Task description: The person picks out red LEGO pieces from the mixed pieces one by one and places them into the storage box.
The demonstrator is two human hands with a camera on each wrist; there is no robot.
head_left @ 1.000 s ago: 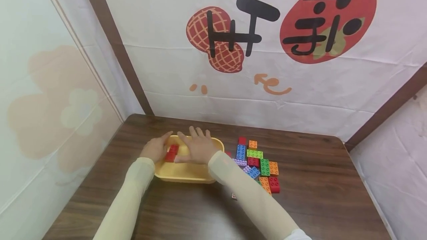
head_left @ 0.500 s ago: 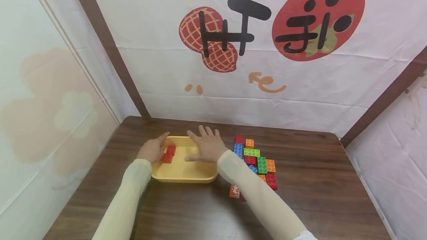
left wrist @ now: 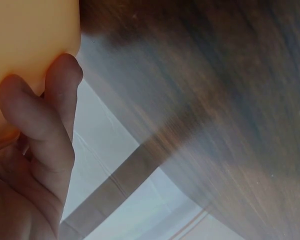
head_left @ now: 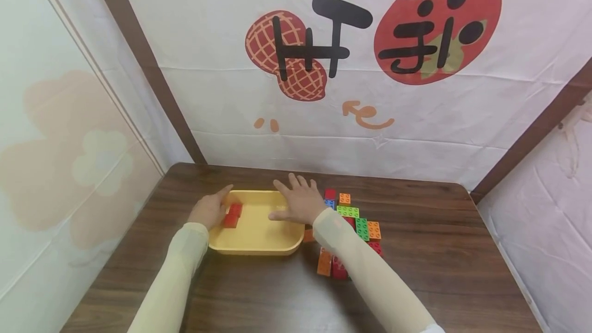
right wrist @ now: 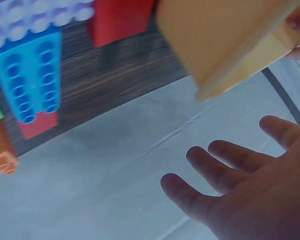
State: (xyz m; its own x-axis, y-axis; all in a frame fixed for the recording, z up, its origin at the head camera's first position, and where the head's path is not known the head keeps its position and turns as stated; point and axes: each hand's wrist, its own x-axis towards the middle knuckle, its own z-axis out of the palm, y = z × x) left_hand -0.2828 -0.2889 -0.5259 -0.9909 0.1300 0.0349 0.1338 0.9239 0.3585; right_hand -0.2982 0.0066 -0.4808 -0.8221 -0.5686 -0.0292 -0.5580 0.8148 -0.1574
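Tray: the yellow tray is at the table, towards the front edge of the person's reach; it is the centre of the clock used here, as the head view shows it.
Left hand: the left hand is at 9 o'clock, at the end of the tray. It grips the wall there, with the thumb at the rim towards 10 o'clock and curled fingers pressed to the outer side, as the left wrist view shows.
Tray from the left hand: the tray stretches from this grip towards 3 o'clock.
Red pair: two red bricks lie inside the tray towards 10 o'clock, next to the left hand; whether the fingers touch them, I cannot tell.
Right hand: the right hand is at 2 o'clock, near the opposite end. Its fingers are spread and it holds nothing; in the right wrist view a gap is seen between its fingers and the tray.
Tray from the right hand: it lies towards 8 o'clock.
Pile: loose bricks lie between 2 and 4 o'clock, partly behind the right sleeve; among them are a lime brick, a green brick, a blue brick and a lilac brick.
Cloth: a printed white cloth hangs behind at 12 o'clock.
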